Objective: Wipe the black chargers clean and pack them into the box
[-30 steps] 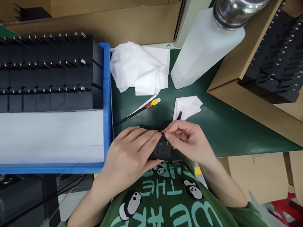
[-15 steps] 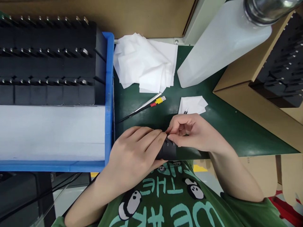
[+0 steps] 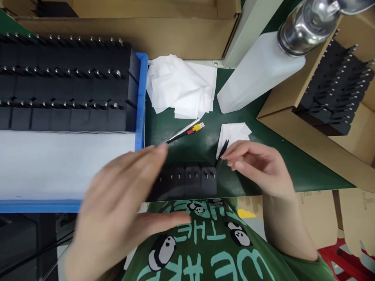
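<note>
My left hand [image 3: 129, 199], smeared by motion, is raised over the left end of a row of black plug adapters [image 3: 193, 187] at the table's front edge. Its fingers are stretched out and its thumb is apart, with nothing in them. The adapters stand side by side with their metal prongs upward; the hand hides part of the row. To the right of the row, my right hand [image 3: 258, 164] has loosely curled fingers, with the thumb apart from them. Its fingertips are beside black tweezers [image 3: 222, 153], which lie partly on a small folded white cloth [image 3: 234, 132].
A blue tray [image 3: 141, 97] at left holds rows of black adapters [image 3: 88, 89] and white sheeting. White cloths [image 3: 181, 86], a USB cable end [image 3: 197, 128] and silver tweezers [image 3: 187, 127] lie mid-table. A white bottle [image 3: 258, 74] and an adapter-filled cardboard box [image 3: 281, 107] stand at right.
My left hand has lifted off the adapters and moved left, opening. My right hand has drawn away to the right. The adapter row and black tweezers are now uncovered. The view has shifted slightly.
</note>
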Demonstrator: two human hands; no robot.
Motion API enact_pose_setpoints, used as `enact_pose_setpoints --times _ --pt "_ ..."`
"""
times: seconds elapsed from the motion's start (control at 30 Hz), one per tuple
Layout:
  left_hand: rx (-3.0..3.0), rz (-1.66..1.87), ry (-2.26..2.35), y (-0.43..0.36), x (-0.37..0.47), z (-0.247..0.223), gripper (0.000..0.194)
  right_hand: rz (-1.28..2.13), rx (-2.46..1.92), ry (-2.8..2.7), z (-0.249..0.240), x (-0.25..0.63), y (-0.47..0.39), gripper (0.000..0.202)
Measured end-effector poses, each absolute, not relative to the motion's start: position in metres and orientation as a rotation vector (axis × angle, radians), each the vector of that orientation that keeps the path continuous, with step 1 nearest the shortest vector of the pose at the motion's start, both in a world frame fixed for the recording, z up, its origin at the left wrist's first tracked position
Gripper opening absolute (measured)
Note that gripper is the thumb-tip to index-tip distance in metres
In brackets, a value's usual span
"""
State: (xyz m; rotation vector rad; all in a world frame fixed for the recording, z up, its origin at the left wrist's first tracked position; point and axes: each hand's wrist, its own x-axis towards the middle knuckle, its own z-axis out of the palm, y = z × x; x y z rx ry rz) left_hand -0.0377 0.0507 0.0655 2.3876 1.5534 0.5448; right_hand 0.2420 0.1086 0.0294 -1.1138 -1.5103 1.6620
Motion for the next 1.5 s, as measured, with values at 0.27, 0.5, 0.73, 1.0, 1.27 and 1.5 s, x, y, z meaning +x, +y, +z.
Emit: enact_pose_setpoints --times 0.27,0.5,0.73,1.0,1.27,1.5 --pt "2.229 0.371 1.383 0.047 -0.075 0.032 0.081 1.301 -1.278 -2.216 0.023 0.222 0.061 0.080" --pt "2.234 0.352 1.386 0.049 -0.076 0.031 0.073 1.135 -1.220 -2.288 0.015 0.209 0.065 0.055" --pt "2.165 0.467 1.346 0.048 -0.077 0.020 0.075 1.122 -1.218 -2.306 0.017 0.209 0.069 0.047" --pt "2.137 0.473 1.365 0.043 -0.081 0.024 0.084 1.156 -1.305 -2.334 0.021 0.216 0.067 0.074" --pt "2.319 0.575 1.325 0.043 -0.060 0.039 0.084 1.139 -1.354 -2.132 0.022 0.233 0.057 0.084" --pt "2.701 0.356 1.273 0.053 -0.024 0.041 0.077 1.071 -1.329 -2.065 0.015 0.238 0.038 0.075"
